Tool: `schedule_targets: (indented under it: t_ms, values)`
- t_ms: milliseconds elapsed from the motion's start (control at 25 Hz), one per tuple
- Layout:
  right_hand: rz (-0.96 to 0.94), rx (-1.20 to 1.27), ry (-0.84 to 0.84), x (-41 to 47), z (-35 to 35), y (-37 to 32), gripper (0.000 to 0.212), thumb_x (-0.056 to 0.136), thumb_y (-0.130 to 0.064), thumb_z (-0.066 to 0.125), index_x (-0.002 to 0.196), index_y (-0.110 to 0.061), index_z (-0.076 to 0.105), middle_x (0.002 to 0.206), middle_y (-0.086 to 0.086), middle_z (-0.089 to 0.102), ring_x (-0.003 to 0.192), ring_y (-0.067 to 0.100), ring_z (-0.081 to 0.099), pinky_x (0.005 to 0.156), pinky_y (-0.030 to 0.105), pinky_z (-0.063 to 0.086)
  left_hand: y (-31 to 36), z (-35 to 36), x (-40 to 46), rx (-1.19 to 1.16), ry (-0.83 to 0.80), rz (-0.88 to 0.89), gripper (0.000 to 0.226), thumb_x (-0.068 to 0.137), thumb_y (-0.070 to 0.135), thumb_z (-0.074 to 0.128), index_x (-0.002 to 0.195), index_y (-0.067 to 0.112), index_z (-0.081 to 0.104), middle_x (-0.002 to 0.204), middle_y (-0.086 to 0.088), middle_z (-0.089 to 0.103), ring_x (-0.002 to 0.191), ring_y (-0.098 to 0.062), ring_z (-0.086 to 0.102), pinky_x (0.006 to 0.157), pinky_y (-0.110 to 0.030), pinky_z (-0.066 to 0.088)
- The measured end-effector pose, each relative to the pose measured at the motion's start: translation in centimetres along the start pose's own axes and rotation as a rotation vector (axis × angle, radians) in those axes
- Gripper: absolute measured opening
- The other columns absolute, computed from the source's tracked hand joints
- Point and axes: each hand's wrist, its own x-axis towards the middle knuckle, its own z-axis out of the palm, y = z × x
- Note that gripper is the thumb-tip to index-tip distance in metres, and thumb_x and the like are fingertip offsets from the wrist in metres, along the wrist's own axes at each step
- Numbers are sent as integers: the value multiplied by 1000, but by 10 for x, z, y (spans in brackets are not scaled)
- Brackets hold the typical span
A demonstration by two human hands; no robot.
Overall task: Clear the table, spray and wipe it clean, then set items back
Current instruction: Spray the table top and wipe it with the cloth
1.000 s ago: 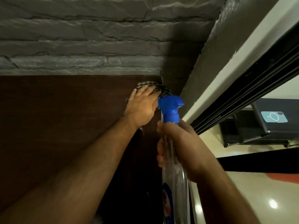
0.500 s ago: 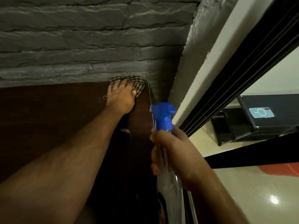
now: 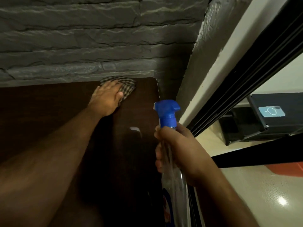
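My left hand (image 3: 107, 99) lies flat on a checked cloth (image 3: 127, 86), pressing it onto the dark brown table (image 3: 41, 115) near the far right corner, close to the wall. My right hand (image 3: 178, 153) grips the neck of a clear spray bottle (image 3: 173, 185) with a blue trigger head (image 3: 167, 113), held upright above the table's right edge. The bottle's lower part runs out of the frame. A small wet glint (image 3: 135, 129) shows on the tabletop between my hands.
A grey stone-brick wall (image 3: 98, 38) runs along the table's far edge. A black sliding-door frame (image 3: 246, 79) stands to the right. Beyond it lie a pale glossy floor (image 3: 262, 194) and a black box (image 3: 278, 115) with a light blue phone (image 3: 271, 111) on top.
My left hand has slid the cloth leftward along the far edge, away from the corner. The bottle in my right hand has stayed nearly upright while the view shifted.
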Motion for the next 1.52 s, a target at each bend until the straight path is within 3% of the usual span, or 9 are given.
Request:
schedule_targets:
  t_ms: [320,640,880,960,1080,1200,1320,1400,1520]
  values:
    - [73,-31,-52,-20,20,20,29,86,-21,64,111,-24,50,62,10,58,50,23,55,57,36,49,-14,-2,1,-29,-24,-64,50,104,40,25,152,28,21,161,8,11,148,-15,4,119,-45,0]
    - [45,36,107,-36,38,31,24,87,-15,59,110,-22,52,69,17,54,53,27,53,52,34,49,-3,-4,3,-54,-40,-84,49,103,39,26,151,28,23,161,7,11,149,-18,3,119,-47,1]
    - [-25,28,124,-29,50,23,22,88,-14,57,109,-16,53,68,17,56,54,30,53,54,37,48,29,21,-94,-86,-23,326,49,101,43,25,149,35,25,159,13,14,148,-10,4,119,-40,-1]
    - [-17,34,111,-29,43,21,21,87,-14,58,108,-17,54,68,18,55,54,29,52,52,35,48,-2,16,-109,-85,-19,254,50,100,45,22,149,35,27,159,13,15,147,-8,5,118,-37,-1]
    - [-26,6,110,-30,33,17,21,87,-15,58,108,-16,53,69,17,54,55,30,52,52,35,48,-2,10,-39,-60,1,32,49,103,40,25,151,31,23,161,8,11,149,-16,4,119,-45,3]
    - [-44,6,127,-28,25,16,20,88,-13,57,107,-14,53,69,17,53,53,30,52,50,36,47,71,13,-12,-26,-39,119,49,102,38,26,151,31,21,162,5,10,149,-20,3,120,-48,4]
    - [-47,34,109,-31,24,12,18,87,-12,57,105,-12,54,67,16,52,50,29,51,48,34,46,66,35,-112,-29,-52,317,50,100,42,22,150,35,20,160,12,8,148,-10,-1,120,-40,0]
    - [-55,49,109,-31,21,9,18,87,-13,58,105,-12,54,65,15,52,50,28,51,49,34,46,31,25,-145,-58,-33,309,52,99,45,18,150,36,22,159,15,8,146,-6,-3,119,-36,-2]
    - [-58,49,122,-25,16,6,19,88,-14,58,106,-12,53,68,18,51,51,29,51,49,35,46,15,14,-59,-26,-15,134,49,103,38,25,151,31,22,161,7,11,149,-17,4,118,-43,5]
